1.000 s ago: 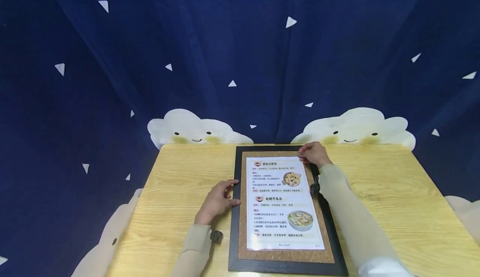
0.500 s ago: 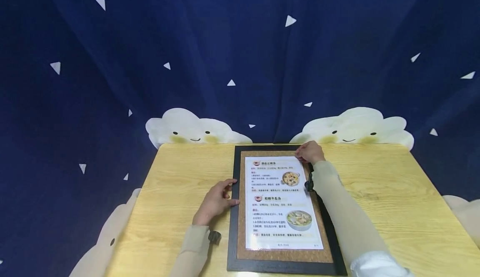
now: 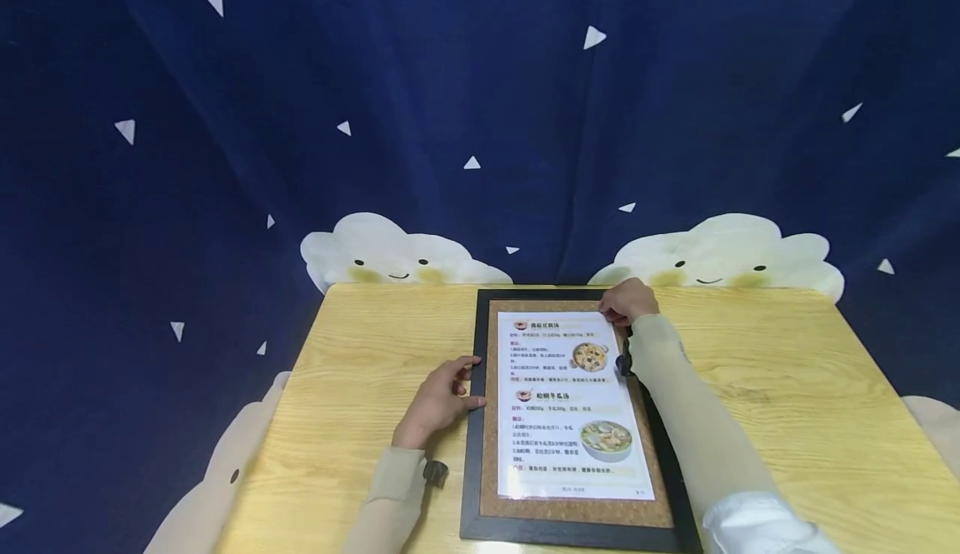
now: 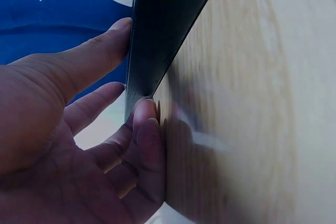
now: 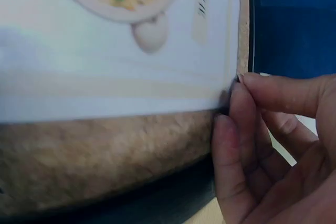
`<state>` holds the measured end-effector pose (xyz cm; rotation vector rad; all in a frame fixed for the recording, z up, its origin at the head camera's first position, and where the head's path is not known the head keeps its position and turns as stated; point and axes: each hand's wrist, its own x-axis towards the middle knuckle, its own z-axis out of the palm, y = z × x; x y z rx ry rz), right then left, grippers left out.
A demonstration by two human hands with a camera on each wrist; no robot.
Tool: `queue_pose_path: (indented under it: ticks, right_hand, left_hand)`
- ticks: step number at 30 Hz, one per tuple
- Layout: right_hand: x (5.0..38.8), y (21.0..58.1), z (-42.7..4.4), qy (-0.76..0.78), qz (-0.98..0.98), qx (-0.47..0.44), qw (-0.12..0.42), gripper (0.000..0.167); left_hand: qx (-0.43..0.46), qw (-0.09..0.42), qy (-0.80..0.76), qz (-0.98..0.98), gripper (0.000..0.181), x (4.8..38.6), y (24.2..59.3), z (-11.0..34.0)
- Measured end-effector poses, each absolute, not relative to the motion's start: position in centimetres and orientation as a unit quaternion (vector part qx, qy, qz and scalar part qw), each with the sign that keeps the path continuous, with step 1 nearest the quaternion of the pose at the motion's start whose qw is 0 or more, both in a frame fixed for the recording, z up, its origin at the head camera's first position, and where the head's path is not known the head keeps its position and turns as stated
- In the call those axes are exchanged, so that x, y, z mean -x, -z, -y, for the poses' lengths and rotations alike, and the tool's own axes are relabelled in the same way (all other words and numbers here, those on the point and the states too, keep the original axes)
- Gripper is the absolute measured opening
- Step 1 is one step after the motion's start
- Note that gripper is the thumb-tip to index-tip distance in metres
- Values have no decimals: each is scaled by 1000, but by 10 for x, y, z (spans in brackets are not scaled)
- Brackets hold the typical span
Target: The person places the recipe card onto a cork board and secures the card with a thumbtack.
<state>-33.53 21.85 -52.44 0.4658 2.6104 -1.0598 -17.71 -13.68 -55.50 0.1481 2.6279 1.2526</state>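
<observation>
A printed recipe sheet (image 3: 555, 433) lies on the cork surface (image 3: 570, 511) of a black-framed board (image 3: 472, 454). My left hand (image 3: 437, 402) touches the frame's left side with its fingertips. The left wrist view has this hand (image 4: 63, 124) with spread, slightly bent fingers against the frame's outer edge (image 4: 155, 24). At the sheet's top right corner is my right hand (image 3: 630, 300). Close up, thumb and forefinger of the right hand (image 5: 283, 135) pinch a small, mostly hidden thing at the corner of the sheet (image 5: 157, 77).
Under the board is a light wooden table (image 3: 382, 337). Behind it hangs a dark blue cloth (image 3: 450, 79) with white triangles and smiling clouds (image 3: 397, 246). My right forearm (image 3: 697, 421) lies across the board's right side.
My right wrist and forearm have shifted a little left relative to the board, with the fingertips still at the sheet's corner. The left hand keeps its place; the head view has moved slightly.
</observation>
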Motion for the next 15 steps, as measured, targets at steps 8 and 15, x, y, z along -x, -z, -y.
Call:
queue_pose_path:
  ticks: [8, 15]
  right_hand:
    - [338, 527, -229, 372, -905, -150, 143, 14]
    - [333, 538, -236, 391, -905, -123, 115, 19]
  left_hand:
    - [-51, 115, -421, -898, 71, 178, 553, 133]
    - [-54, 118, -426, -895, 71, 178, 554, 135]
